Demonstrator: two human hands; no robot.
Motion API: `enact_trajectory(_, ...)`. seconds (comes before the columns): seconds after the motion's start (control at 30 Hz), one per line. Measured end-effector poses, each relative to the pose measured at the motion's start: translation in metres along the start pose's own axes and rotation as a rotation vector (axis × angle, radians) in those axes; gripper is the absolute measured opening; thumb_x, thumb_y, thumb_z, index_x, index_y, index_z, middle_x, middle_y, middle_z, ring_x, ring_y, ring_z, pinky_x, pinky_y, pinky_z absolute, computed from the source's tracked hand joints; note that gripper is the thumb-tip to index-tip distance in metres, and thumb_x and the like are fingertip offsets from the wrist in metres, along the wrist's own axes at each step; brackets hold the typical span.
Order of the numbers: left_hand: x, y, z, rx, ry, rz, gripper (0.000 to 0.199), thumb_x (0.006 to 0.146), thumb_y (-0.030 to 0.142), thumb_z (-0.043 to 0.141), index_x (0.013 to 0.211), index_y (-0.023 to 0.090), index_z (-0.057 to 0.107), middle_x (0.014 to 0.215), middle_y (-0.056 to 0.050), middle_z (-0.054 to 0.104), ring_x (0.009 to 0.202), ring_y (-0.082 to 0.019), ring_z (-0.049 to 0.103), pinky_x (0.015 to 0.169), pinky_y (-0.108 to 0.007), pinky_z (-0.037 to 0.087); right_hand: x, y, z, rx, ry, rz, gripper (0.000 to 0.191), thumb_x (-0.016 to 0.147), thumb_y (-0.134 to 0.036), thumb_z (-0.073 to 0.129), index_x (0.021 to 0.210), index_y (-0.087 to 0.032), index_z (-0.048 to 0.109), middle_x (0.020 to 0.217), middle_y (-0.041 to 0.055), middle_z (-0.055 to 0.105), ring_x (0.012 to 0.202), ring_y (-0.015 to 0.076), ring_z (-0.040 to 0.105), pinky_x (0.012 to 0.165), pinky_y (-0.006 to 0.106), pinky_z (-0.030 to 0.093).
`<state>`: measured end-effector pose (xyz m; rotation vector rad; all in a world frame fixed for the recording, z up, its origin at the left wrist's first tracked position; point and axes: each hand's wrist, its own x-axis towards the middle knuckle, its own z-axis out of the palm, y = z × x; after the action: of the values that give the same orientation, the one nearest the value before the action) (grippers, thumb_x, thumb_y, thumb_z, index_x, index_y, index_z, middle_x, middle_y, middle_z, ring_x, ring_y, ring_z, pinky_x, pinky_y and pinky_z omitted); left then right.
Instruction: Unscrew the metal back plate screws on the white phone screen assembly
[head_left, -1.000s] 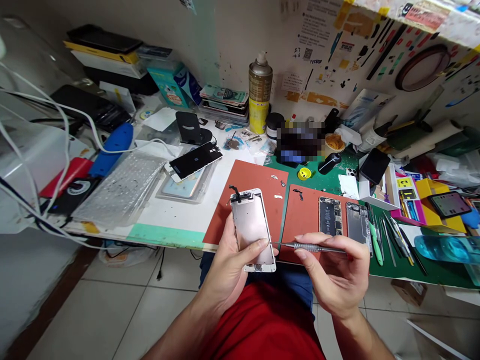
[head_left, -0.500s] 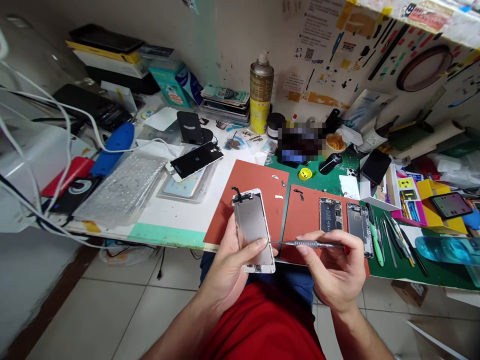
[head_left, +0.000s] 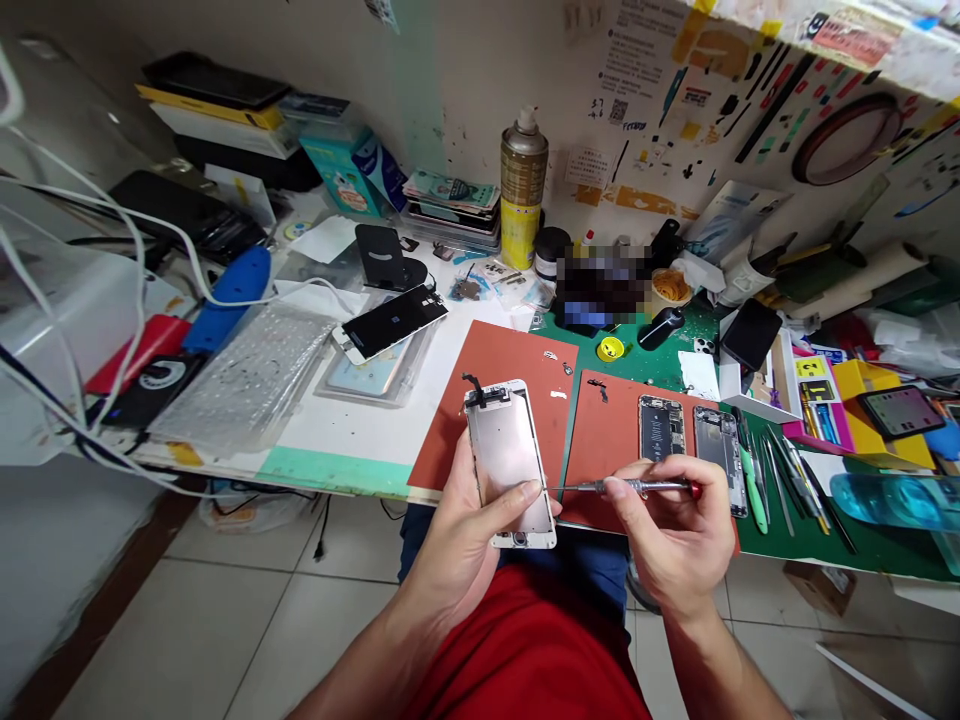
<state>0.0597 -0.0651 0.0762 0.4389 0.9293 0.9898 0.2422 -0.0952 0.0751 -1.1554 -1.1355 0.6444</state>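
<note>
A white-framed phone screen assembly (head_left: pixel 508 445), its metal back facing up and a black flex cable at its top, is gripped in my left hand (head_left: pixel 469 510). The left thumb presses on its lower right part. My right hand (head_left: pixel 675 525) holds a thin screwdriver (head_left: pixel 626 486) level between thumb and fingers, its tip at the right edge of the assembly. Whether the tip sits in a screw is too small to tell. Beyond the right hand, an opened phone body with a battery (head_left: pixel 661 428) and a second phone housing (head_left: pixel 718 450) lie side by side.
Two reddish-brown mats (head_left: pixel 480 365) lie under and beyond the hands. Tweezers and a green pry tool (head_left: pixel 754 490) are at the right. Another screen (head_left: pixel 390 324) rests on a plastic case at the left. A spray can (head_left: pixel 523 190) stands at the back, near a yellow cap (head_left: pixel 610 348).
The screwdriver has turned or slid in my right fingers, and its red end now shows. The screen assembly has shifted slightly right and catches more light.
</note>
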Motion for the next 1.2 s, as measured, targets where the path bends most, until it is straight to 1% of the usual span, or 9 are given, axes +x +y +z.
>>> enact_trajectory(0.13,0.001,0.000,-0.001,-0.017,0.019,-0.001,0.071,0.077,0.025,0.093,0.138,0.030,0.057,0.107,-0.003,0.076,0.092,-0.023,0.078,0.085,-0.036,0.066,0.006,-0.005,-0.002,-0.045,0.100,-0.036,0.036,0.086,-0.007,0.082,0.110,-0.024,0.060,0.083,-0.0023,0.074,0.072,0.0159,0.078,0.069,0.028,0.068)
enact_trajectory(0.27,0.005,0.002,-0.003,-0.040,0.081,-0.041,0.064,0.072,0.032,0.096,0.128,0.021,0.067,0.114,-0.011,0.079,0.102,-0.028,0.078,0.085,-0.036,0.065,0.011,-0.008,-0.001,-0.056,0.154,-0.030,0.035,0.087,-0.009,0.082,0.110,-0.024,0.060,0.084,-0.0011,0.077,0.073,0.0154,0.079,0.073,0.027,0.068)
enact_trajectory(0.4,0.007,0.000,-0.003,-0.048,0.095,-0.046,0.048,0.071,0.034,0.098,0.106,0.015,0.071,0.099,-0.011,0.081,0.089,-0.027,0.079,0.079,-0.037,0.067,0.008,-0.007,0.005,-0.020,0.146,0.020,0.034,0.087,-0.012,0.083,0.109,-0.024,0.061,0.086,-0.0009,0.077,0.077,0.0159,0.080,0.075,0.028,0.069)
enact_trajectory(0.5,0.006,-0.002,-0.003,-0.039,0.094,-0.062,0.043,0.070,0.033,0.098,0.097,0.015,0.069,0.084,-0.007,0.079,0.076,-0.025,0.078,0.071,-0.038,0.067,0.005,-0.007,0.009,0.003,0.138,0.035,0.034,0.087,-0.011,0.083,0.110,-0.024,0.061,0.087,-0.0005,0.079,0.077,0.0156,0.080,0.075,0.027,0.068)
enact_trajectory(0.63,0.004,0.000,-0.003,-0.031,0.134,-0.098,0.049,0.063,0.034,0.101,0.094,0.016,0.067,0.080,-0.006,0.077,0.071,-0.025,0.077,0.064,-0.038,0.067,0.004,-0.008,0.011,0.040,0.096,0.039,0.034,0.089,-0.010,0.080,0.111,-0.025,0.060,0.087,-0.0008,0.080,0.077,0.0154,0.079,0.075,0.027,0.068)
enact_trajectory(0.77,0.003,0.002,-0.002,0.004,0.094,-0.099,0.046,0.065,0.038,0.100,0.090,0.014,0.069,0.077,-0.007,0.076,0.068,-0.026,0.077,0.057,-0.035,0.065,0.004,-0.009,0.013,0.051,0.085,0.049,0.033,0.090,-0.009,0.079,0.111,-0.025,0.059,0.087,-0.0006,0.080,0.076,0.0157,0.079,0.074,0.028,0.068)
enact_trajectory(0.87,0.003,0.001,-0.001,0.013,0.064,-0.095,0.042,0.068,0.037,0.099,0.088,0.014,0.070,0.075,-0.007,0.076,0.068,-0.025,0.077,0.058,-0.032,0.064,0.003,-0.010,0.013,0.045,0.086,0.054,0.033,0.090,-0.011,0.080,0.111,-0.025,0.059,0.086,-0.0004,0.080,0.076,0.0165,0.079,0.073,0.029,0.069)
enact_trajectory(1.0,0.003,0.001,-0.002,-0.005,0.067,-0.102,0.043,0.067,0.035,0.099,0.090,0.014,0.069,0.077,-0.006,0.076,0.064,-0.024,0.076,0.059,-0.035,0.066,0.002,-0.009,0.012,0.025,0.084,0.057,0.032,0.090,-0.012,0.080,0.111,-0.025,0.059,0.085,-0.0003,0.079,0.075,0.0175,0.080,0.072,0.031,0.069)
enact_trajectory(1.2,0.002,-0.001,-0.005,-0.013,0.060,-0.106,0.041,0.072,0.032,0.097,0.095,0.016,0.067,0.081,-0.005,0.077,0.070,-0.025,0.078,0.065,-0.038,0.068,0.002,-0.008,0.012,0.026,0.080,0.052,0.033,0.090,-0.010,0.080,0.111,-0.025,0.060,0.085,-0.0008,0.079,0.076,0.0162,0.079,0.073,0.028,0.069)
